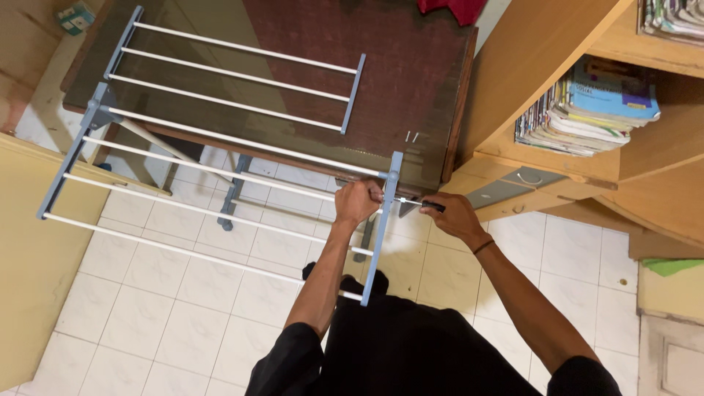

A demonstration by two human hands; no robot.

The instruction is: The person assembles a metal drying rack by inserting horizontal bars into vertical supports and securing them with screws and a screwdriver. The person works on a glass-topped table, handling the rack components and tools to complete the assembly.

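A grey-blue drying rack [220, 176] with several white rods stands over the tiled floor, one wing raised over a dark table. My left hand [358, 201] grips the rack's near side rail [383, 220] close to its upper end. My right hand [453, 215] holds a screwdriver [419, 203] by its dark handle. Its metal tip points left at the rail beside my left hand.
The dark wooden table [411, 81] stands behind the rack, with a red cloth [455, 9] at its far edge. A wooden shelf unit [557, 110] with stacked books [587, 110] stands at the right. A yellowish panel [29, 257] sits at the left.
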